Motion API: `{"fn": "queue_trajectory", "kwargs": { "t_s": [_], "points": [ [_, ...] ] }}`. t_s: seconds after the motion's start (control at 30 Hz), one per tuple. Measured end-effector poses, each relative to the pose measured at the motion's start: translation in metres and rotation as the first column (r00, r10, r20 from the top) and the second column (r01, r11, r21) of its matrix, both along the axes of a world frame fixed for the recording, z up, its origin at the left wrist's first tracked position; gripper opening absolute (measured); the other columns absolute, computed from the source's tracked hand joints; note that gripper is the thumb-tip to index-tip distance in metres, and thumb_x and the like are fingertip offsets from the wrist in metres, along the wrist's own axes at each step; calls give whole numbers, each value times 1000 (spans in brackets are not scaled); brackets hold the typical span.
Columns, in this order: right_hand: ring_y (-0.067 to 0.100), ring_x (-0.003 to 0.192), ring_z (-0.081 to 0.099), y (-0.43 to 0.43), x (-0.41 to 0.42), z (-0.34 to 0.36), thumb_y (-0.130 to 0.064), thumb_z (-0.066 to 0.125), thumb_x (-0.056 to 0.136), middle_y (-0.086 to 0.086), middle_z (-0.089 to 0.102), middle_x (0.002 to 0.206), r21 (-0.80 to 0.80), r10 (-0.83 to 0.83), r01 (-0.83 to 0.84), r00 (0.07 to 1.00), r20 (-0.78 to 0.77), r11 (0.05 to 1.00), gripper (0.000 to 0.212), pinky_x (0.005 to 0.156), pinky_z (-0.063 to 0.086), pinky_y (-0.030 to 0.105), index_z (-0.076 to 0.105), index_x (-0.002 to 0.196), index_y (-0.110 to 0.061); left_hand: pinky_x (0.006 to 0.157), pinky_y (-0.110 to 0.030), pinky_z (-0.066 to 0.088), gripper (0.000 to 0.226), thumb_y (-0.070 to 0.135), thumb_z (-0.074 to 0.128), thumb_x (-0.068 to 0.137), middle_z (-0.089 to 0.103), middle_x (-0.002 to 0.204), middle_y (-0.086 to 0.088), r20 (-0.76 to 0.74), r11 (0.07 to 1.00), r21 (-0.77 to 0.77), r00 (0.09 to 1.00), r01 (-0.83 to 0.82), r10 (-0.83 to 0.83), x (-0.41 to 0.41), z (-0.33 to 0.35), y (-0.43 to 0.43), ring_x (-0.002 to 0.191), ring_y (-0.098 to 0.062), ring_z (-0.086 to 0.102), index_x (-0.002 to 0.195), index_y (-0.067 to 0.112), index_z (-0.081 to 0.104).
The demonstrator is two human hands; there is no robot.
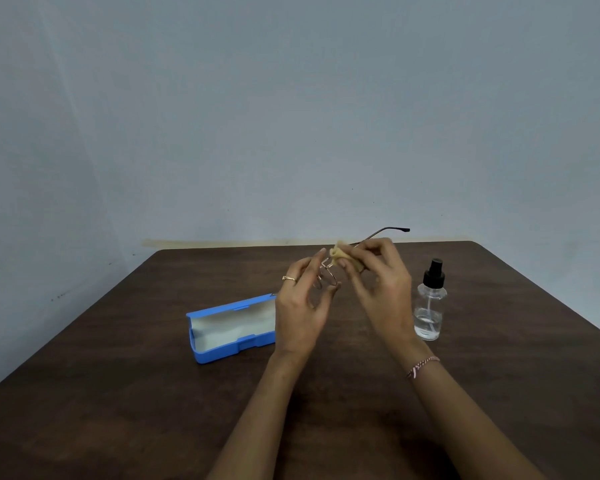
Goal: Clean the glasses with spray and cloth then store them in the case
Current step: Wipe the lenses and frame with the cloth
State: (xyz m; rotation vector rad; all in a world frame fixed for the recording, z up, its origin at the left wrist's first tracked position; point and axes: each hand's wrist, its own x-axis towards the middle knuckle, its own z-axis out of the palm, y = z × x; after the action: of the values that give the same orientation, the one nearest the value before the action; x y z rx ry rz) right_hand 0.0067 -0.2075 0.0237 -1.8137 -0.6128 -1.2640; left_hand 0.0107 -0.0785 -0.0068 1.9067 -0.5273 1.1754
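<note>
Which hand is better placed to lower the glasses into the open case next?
Probably the left hand: it grips the glasses directly beside the blue case, while the right hand holds the cloth.

Dark wood table [326, 410]: open blue case [232, 329], spray bottle [429, 303].

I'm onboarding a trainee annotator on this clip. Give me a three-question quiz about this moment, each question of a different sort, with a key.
1. True or false: the blue case lies open on the table.
2. Which hand presses the yellow cloth on the glasses? A) left hand B) right hand
3. Fill in: the spray bottle stands upright to the ____ of both hands.

Key: 1 true; 2 B; 3 right
</note>
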Motion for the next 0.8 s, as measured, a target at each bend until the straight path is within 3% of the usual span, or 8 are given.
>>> {"fn": "queue_trajectory", "kwargs": {
  "t_s": [0.1, 0.17, 0.33, 0.43, 0.63, 0.7, 0.8],
  "points": [
    [-1, 92, 51, -10, 5, 3, -3, 68, 84, 9, 52, 99, 70, -64, 63, 998, 3, 996, 26, 82, 44, 10, 68, 110, -5, 87, -19, 47, 58, 8, 75, 77, 58, 108, -4, -5, 1000, 9, 1000, 9, -9, 1, -1, -1, 93, -3, 55, 131, 14, 54],
    [7, 94, 52, -12, 5, 2, -3, 67, 85, 10, 51, 103, 57, -84, 84, 996, -2, 995, 28, 87, 43, 11, 67, 112, -5, 87, -24, 50, 58, 10, 74, 78, 57, 110, -3, -8, 1000, 9, 1000, 16, -16, 1, -2, -1, 95, -5, 55, 132, 15, 53],
    [17, 96, 53, 1, -2, -3, -14, 58, 90, 4, 44, 112, -191, -30, 39, 998, 54, 981, 26, 86, 46, 19, 65, 113, -5, 90, -25, 50, 52, 18, 67, 82, 57, 114, -5, -16, 999, 28, 1000, 16, -16, -1, -2, 1, 103, -6, 55, 131, 10, 52],
    [19, 99, 49, -2, -1, -4, -5, 63, 86, 1, 46, 115, -317, -80, 113, 990, 115, 942, 30, 85, 46, 22, 65, 115, -5, 90, -29, 51, 52, 19, 65, 83, 56, 117, -4, -33, 999, 39, 999, 10, -9, 0, -2, 2, 105, -7, 54, 132, 9, 51],
    [19, 100, 45, -18, 4, 3, -6, 71, 81, 2, 63, 116, -335, -253, 292, 955, 158, 896, 32, 69, 53, 28, 68, 112, -14, 89, -25, 49, 55, 13, 71, 81, 56, 112, -3, -24, 999, 38, 1000, 7, -7, -1, -1, 3, 99, -4, 54, 133, 14, 51],
    [18, 97, 46, -20, 3, 4, -7, 71, 82, -1, 65, 114, -315, -253, 296, 952, 170, 902, 29, 71, 52, 29, 68, 110, -14, 90, -24, 49, 56, 12, 72, 81, 56, 113, -4, -28, 999, 46, 999, 17, -15, 0, -2, 3, 100, -6, 55, 133, 13, 51],
    [18, 95, 47, -13, -2, 1, -5, 71, 81, -3, 66, 112, -415, -199, 265, 960, 197, 870, 34, 77, 48, 26, 66, 113, -14, 94, -17, 45, 52, 11, 72, 81, 57, 116, -5, -25, 997, 73, 1000, 11, -9, 1, -2, 2, 105, -3, 53, 130, 9, 54]
  ]
}}
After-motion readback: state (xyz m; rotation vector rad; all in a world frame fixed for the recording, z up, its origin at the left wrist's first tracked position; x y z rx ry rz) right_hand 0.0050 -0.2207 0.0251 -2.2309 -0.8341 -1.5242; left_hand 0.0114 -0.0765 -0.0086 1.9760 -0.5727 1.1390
